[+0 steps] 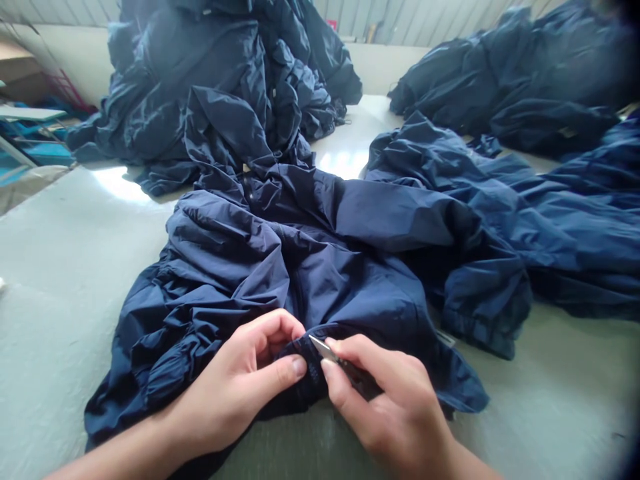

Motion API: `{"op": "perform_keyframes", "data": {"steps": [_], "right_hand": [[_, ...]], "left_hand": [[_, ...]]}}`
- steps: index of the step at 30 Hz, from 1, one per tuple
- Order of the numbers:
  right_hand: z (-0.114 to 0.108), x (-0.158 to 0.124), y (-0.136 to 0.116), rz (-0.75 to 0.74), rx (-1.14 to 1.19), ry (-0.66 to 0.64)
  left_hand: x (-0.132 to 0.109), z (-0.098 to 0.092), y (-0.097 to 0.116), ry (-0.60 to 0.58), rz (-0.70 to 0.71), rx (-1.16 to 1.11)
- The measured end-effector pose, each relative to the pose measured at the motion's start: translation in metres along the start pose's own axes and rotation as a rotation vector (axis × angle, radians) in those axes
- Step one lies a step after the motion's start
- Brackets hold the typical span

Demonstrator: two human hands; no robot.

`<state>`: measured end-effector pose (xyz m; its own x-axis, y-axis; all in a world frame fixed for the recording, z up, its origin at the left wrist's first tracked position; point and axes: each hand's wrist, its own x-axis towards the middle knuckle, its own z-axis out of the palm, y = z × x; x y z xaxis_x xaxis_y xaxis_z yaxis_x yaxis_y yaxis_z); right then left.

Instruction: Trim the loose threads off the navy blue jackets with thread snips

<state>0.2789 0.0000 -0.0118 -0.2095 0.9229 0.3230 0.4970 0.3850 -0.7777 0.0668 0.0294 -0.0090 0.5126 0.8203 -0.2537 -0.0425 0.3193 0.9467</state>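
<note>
A navy blue jacket (345,280) lies spread and wrinkled on the table in front of me. My left hand (250,373) pinches the jacket's hem between thumb and fingers, near its front edge. Held in my right hand (395,400) are thread snips, or a similar small cutter (320,348), with a pointed metal blade; most of the tool is hidden by my fingers. Its tip touches or nearly touches the hem, just right of my left thumb. One sleeve of the jacket stretches to the right and ends in a gathered cuff (483,327).
A tall heap of navy garments (200,73) rises behind the jacket. Another dark pile (510,73) stands at the back right, with more blue garments (565,220) lying nearer. The pale table (60,287) has its edge at the left, beside a rack with blue items (35,140).
</note>
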Motion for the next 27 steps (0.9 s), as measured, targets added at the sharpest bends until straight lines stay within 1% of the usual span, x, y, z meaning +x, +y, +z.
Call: {"op": "perform_keyframes", "data": {"steps": [5,9,11,14,18,20,25,27], "right_hand": [[-0.0033,0.0021,0.0012,0.166,0.109,0.001],[-0.0051,0.0028,0.0027,0.217,0.168,-0.012],[-0.0064,0.0029,0.0025,0.213,0.19,-0.036],[-0.0086,0.0028,0.0007,0.221,0.239,-0.079],[-0.0091,0.0038,-0.0033,0.31,0.344,-0.193],[-0.0081,0.0051,-0.005,0.359,0.395,-0.23],[-0.0052,0.0079,-0.007,0.419,0.471,-0.181],[-0.0043,0.0083,-0.0067,0.436,0.498,-0.178]], "left_hand": [[-0.0026,-0.0009,0.0027,-0.007,-0.038,-0.031],[-0.0007,-0.0033,0.0057,0.01,-0.028,-0.029],[0.0011,-0.0042,0.0066,0.028,-0.016,0.004],[0.003,-0.0046,0.0074,0.023,-0.01,0.02],[0.0019,-0.0046,0.0083,-0.019,-0.011,-0.035],[0.0007,-0.0045,0.008,-0.036,-0.006,-0.068],[0.0008,-0.0031,0.0031,-0.036,0.061,-0.009],[0.0013,-0.0023,0.0007,-0.016,0.098,0.021]]}}
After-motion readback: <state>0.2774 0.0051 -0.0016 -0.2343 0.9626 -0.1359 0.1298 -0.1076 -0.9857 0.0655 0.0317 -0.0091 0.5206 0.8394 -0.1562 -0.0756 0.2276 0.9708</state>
